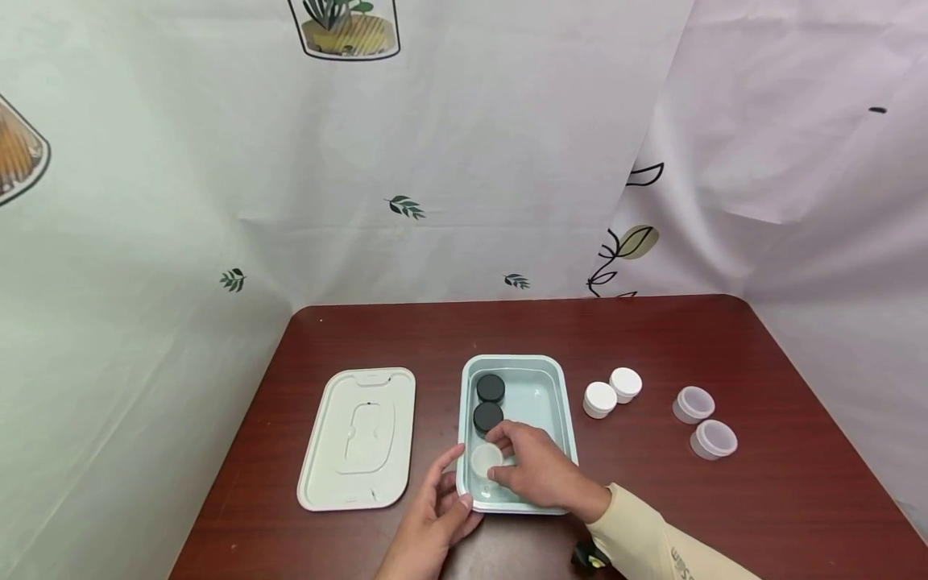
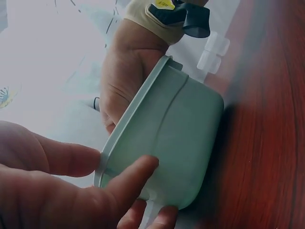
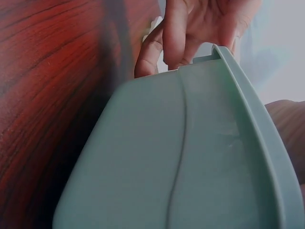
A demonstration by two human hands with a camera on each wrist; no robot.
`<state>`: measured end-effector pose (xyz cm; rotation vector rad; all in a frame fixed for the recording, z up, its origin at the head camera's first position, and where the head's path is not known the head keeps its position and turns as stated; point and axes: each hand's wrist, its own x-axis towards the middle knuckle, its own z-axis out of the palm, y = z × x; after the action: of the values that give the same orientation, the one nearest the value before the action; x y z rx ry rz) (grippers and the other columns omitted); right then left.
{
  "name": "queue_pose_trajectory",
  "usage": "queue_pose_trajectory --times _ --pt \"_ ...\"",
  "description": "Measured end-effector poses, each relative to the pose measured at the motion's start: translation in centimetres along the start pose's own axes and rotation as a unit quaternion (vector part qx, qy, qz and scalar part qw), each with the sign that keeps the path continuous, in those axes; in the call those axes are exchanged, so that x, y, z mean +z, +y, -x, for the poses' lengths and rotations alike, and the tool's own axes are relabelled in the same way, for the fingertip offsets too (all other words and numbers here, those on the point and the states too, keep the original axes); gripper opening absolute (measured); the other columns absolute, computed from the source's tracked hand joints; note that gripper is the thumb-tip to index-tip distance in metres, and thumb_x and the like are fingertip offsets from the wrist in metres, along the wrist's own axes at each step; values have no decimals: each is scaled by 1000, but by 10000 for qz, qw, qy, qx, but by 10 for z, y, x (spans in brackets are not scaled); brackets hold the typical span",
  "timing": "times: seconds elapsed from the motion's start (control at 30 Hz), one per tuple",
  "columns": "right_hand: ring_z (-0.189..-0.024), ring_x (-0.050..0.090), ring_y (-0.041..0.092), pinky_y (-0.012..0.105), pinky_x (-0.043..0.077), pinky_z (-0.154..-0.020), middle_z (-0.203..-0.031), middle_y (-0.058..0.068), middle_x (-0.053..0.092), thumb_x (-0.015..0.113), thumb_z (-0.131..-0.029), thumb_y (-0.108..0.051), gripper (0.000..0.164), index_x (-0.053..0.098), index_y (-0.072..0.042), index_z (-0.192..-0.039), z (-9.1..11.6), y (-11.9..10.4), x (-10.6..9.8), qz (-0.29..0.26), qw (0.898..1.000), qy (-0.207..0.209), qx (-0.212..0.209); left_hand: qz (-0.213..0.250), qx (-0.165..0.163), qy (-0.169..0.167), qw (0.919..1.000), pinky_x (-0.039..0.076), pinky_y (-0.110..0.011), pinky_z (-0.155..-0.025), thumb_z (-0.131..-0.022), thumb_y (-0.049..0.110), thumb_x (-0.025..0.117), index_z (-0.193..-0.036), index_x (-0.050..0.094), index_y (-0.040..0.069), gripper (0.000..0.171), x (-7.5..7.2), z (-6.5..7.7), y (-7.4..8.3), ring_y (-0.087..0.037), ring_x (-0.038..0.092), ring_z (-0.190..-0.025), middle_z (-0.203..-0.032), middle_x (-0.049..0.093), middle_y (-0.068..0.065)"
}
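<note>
While the right hand (image 1: pixel 534 465) is reached over into the pale blue-green tray (image 1: pixel 536 395), its thumb and curled fingers are closed round a pale round jar (image 1: pixel 483 461), as far as the head view shows. Neither wrist cam helps, since the tray wall hides the jar in both.

So the jar's in the near-left part of the tray, directly nearer the person than two black-topped jars (image 1: pixel 490 388), all three lined up along the left long side. Being round, it shows no long axis from above, so imo the line to watch is the tray's own, running away from the person. The right hand comes at that line from the right, crosswise.

Meanwhile the left hand (image 1: pixel 441 513) grips the tray's near-left corner from outside, just over the rim from the jar.

Off to the tray's right sit two white-lidded jars (image 1: pixel 599 399), then two frosted jars (image 1: pixel 714 440) further out. A flat white lid (image 1: pixel 326 451) lies left of it on the red-brown table (image 1: pixel 246 515).
</note>
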<state>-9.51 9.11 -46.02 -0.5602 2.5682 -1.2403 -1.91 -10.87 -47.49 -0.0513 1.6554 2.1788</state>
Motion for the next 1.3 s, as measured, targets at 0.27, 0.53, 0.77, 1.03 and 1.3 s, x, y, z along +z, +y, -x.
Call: queue_pose_trajectory --times 0.27,0.53,0.77,1.03,1.3 --pt "-97 64 21 35 53 -83 -105 4 68 84 -88 -15 41 66 -3 -124 2 -5 -7 612 9979 170 -94 73 77 -92 9999 58 -29 -101 -106 0 52 -167 20 9 70 1 0 0 -25 58 -130 -150 36 -32" --pt "-108 73 34 27 64 -84 -116 12 71 84 -88 -9 35 68 -8 -120 13 -6 -28 -398 9951 899 -73 7 99 -28 9999 58 -28 -99 -104 -1 54 -167 23 9 70 4 -2 0 -23 59 -126 -147 37 -32" --pt "-116 71 36 24 61 -91 -123 17 71 80 -93 -9 36 67 -3 -126 26 10 -46 -1960 9729 1230 -17 -85 82 66 9999 59 -28 -97 -104 -1 56 -166 25 10 71 4 -3 0 -22 60 -124 -146 39 -31" --pt "-108 75 13 22 61 -91 -119 11 75 72 -96 2 39 60 10 -133 51 37 -78 -2623 9436 1988 -353 -120 45 92 9999 58 -29 -99 -103 -2 56 -166 25 11 71 4 -3 2 -23 59 -124 -147 38 -30" --pt "-107 76 6 19 60 -89 -116 -8 78 70 -97 5 35 65 -4 -130 83 69 -110 -2937 9216 2539 -55 -186 18 98 9998 59 -29 -97 -103 -3 56 -166 26 12 71 5 -4 2 -23 59 -122 -145 39 -30"
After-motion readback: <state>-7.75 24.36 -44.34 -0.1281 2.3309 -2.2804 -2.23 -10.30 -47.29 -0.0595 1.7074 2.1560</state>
